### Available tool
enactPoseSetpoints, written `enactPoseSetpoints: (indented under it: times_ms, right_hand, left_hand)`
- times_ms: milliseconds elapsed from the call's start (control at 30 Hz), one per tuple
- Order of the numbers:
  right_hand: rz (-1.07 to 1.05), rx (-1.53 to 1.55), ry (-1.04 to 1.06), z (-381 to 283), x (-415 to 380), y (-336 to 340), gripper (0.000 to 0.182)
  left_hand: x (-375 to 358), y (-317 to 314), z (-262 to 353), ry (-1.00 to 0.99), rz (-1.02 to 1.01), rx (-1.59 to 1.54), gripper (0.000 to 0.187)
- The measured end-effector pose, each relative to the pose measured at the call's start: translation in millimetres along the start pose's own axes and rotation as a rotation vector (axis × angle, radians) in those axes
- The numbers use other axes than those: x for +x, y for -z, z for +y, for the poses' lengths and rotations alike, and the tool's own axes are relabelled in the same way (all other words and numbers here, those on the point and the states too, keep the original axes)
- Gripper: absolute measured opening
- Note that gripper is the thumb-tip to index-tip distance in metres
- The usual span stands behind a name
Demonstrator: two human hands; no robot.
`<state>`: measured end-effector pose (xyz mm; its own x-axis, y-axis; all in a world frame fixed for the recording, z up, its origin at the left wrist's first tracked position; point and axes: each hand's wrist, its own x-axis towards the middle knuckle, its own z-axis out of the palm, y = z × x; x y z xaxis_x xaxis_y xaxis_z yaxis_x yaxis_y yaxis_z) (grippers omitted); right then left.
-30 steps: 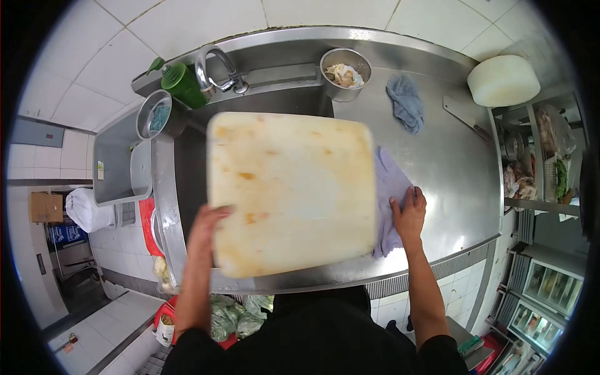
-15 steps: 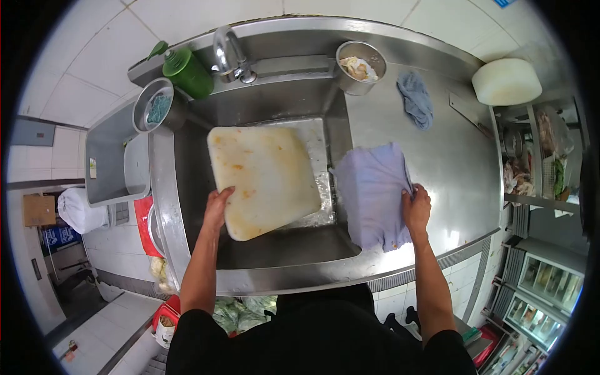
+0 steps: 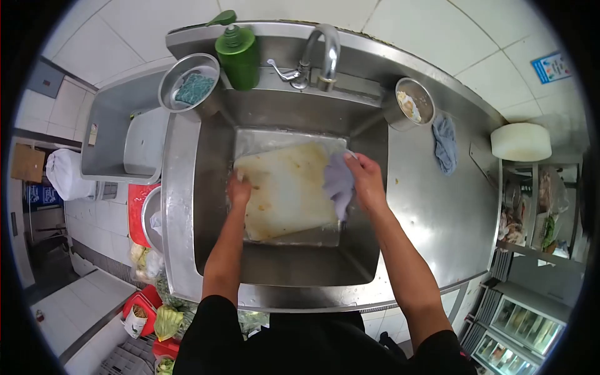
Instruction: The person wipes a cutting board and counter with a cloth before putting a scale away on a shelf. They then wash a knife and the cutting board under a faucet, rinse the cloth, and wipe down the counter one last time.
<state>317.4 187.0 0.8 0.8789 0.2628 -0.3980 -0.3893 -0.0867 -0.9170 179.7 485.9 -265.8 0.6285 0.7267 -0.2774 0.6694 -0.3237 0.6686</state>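
Note:
A thick white cutting board [image 3: 284, 194] with yellow and orange stains lies at a slant in the steel sink [image 3: 294, 269]. My left hand [image 3: 238, 189], slightly blurred, is closed on the board's left edge. From my right hand [image 3: 365, 178] hangs a bunched lavender cloth [image 3: 339, 186], pinched between thumb and fingers. The cloth overlaps the right side of the board in this view.
Behind the sink are a faucet [image 3: 328, 59] and a green pump bottle [image 3: 239, 59]. Metal pots stand at both back corners, the left pot [image 3: 165, 94] holding a green scouring pad. A blue-grey rag [image 3: 445, 145] and a cleaver [image 3: 480, 161] lie on the right counter.
The right hand has lifted the lavender cloth off the counter and carried it left over the sink, where it bunches up. The board has gone lower and flatter in the sink. The view has shifted.

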Motion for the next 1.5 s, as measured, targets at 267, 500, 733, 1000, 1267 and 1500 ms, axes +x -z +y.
enactPoseSetpoints:
  times_ms: [267,500,733,1000,1267,1500]
  right_hand:
    - [-0.138,0.040,0.001,-3,50,-66,0.032]
    - [-0.262,0.013,0.052,-33,66,-90,0.028]
    - [-0.267,-0.506,0.223,-79,52,-85,0.029]
    - [-0.175,-0.727,0.335,-99,42,-89,0.034]
    - [-0.091,-0.826,0.440,-95,36,-66,0.025]
    - [-0.052,-0.550,0.610,-51,58,-52,0.029]
  left_hand:
    - [67,76,310,-0.761,0.003,0.354,0.064]
    - [89,96,327,-0.273,-0.574,0.116,0.071]
    - [21,131,297,-0.436,-0.969,-0.561,0.048]
    - [17,97,255,-0.568,-0.657,-0.064,0.026]
    - [-17,115,288,-0.226,-0.768,-0.628,0.025]
    - [-30,139,333,-0.702,-0.718,-0.098,0.022]
